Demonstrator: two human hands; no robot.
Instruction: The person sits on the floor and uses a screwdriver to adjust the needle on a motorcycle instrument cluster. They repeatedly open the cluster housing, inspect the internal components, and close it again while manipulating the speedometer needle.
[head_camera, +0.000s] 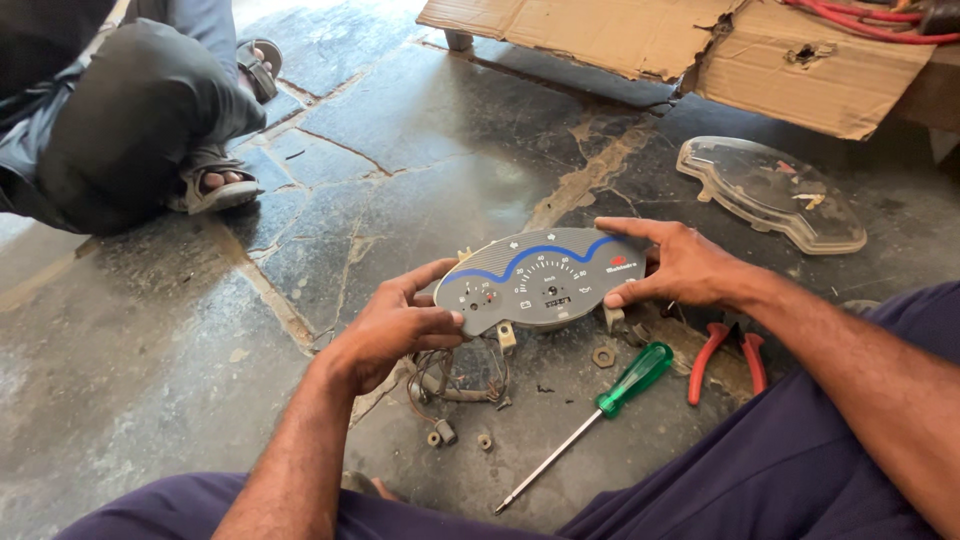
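Grey stone floor, cracked and stained, carries all loose parts. At 5 o'clock from the instrument cluster lies a green-handled screwdriver, shaft pointing toward the lower left. At 3 to 4 o'clock lie red-handled pliers, partly hidden behind the right forearm. A clear plastic lens cover rests on the floor at 2 o'clock, well apart from the cluster. Torn brown cardboard overhangs a low bench at 12 to 1 o'clock. A tangle of wires and several small rubber bushings sit directly beneath the cluster at 7 o'clock. Another person's sandalled foot rests at 10 o'clock, well clear of the work. The cluster, a grey dial panel with a blue curved stripe, is raised above the floor between both hands, face up. The left hand is clamped on its left end, thumb on the face. The right hand grips its right end, fingers wrapped over the top edge and thumb on the face.
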